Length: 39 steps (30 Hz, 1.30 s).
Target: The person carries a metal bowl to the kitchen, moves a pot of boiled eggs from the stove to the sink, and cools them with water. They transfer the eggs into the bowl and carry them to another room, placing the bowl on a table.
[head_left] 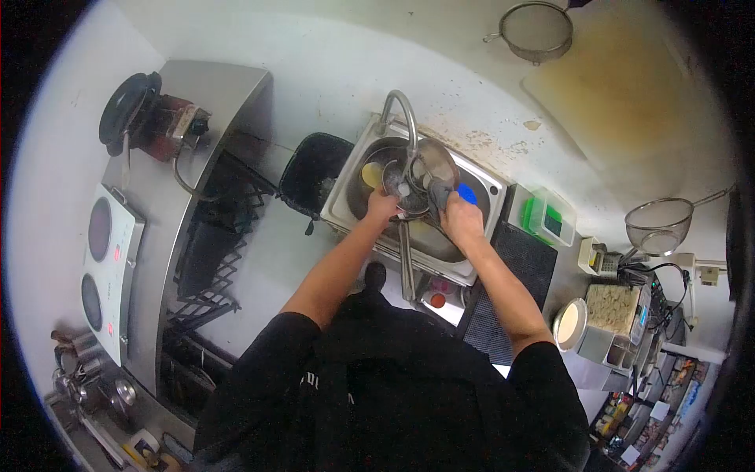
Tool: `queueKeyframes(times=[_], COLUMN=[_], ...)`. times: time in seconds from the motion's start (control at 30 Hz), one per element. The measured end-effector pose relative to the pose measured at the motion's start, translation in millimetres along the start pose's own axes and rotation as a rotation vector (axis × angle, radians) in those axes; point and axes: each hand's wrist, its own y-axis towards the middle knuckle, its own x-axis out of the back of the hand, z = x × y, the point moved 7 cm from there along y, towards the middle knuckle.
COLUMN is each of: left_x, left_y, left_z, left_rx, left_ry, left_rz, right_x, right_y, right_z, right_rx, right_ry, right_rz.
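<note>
Over the steel sink (338,200), the left hand (383,206) grips the near edge of what looks like a round metal bowl (412,204), under the curved faucet (403,101). The right hand (462,220) clutches a dark grey cloth (440,194), just beside a blue object (467,193). A long metal handle (406,263) juts over the sink's front edge. On the wall hang a mesh strainer (537,33) and a stained cutting board (617,82).

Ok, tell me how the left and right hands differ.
The left hand grips the edge of a round metal vessel; the right hand clutches a grey cloth. A yellow item lies beyond the left hand, a blue item beside the right hand. Both are bare, over the sink.
</note>
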Motion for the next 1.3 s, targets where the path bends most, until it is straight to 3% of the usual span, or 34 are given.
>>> queueKeyframes(times=[0.43, 1.07, 1.3], left_x=[7.2, 10.9, 29.7], left_y=[15.7, -13.6, -7.3], left_z=[15.3, -1.8, 12.7], left_rx=[0.000, 0.037, 0.098], left_ry=[-0.038, -0.182, -0.061], left_rz=[-0.003, 0.035, 0.015], right_x=[-7.6, 15.0, 14.6], right_y=[-0.4, -9.7, -14.7], right_z=[12.2, 20.8, 10.4], right_rx=[0.060, -0.014, -0.035], right_ry=[-0.174, -0.087, -0.074], right_rz=[-0.088, -0.038, -0.077])
